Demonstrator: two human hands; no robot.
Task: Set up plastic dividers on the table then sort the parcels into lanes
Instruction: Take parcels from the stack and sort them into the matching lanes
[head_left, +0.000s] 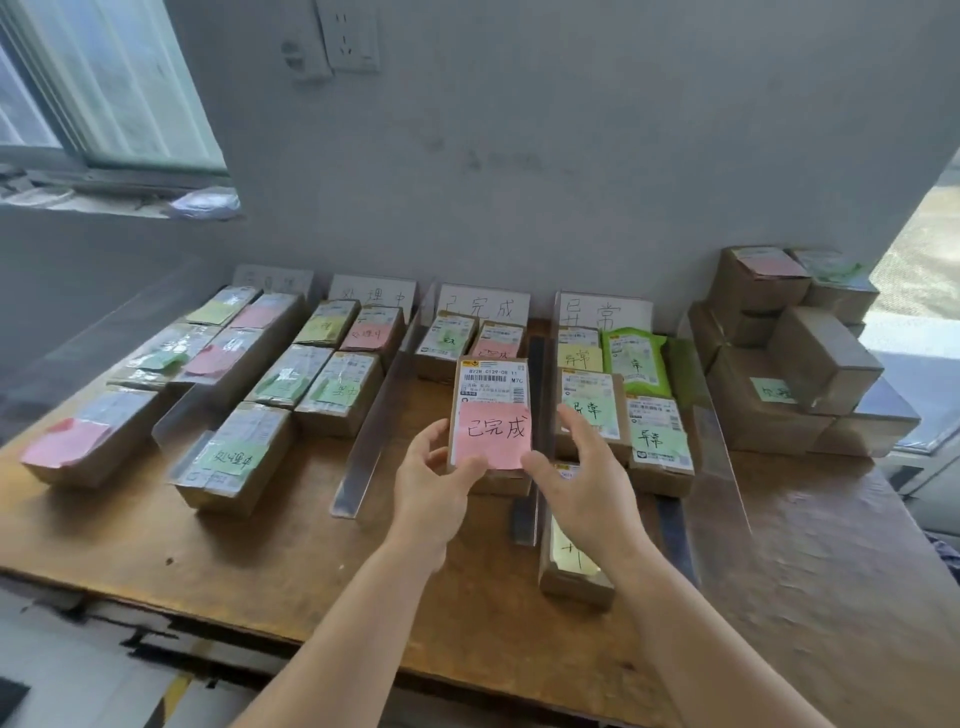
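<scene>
both hands, left hand (434, 480) and right hand (582, 478), pinch pink-noted parcel (491, 415) at near end; long axis points away down 已完成 lane (483, 306).

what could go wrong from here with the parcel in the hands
1. The cardboard parcel with the pink note is pinched only at its lower corners by the left hand and right hand; it could tip forward.
2. The clear plastic divider stands right beside it and might get knocked.
</scene>
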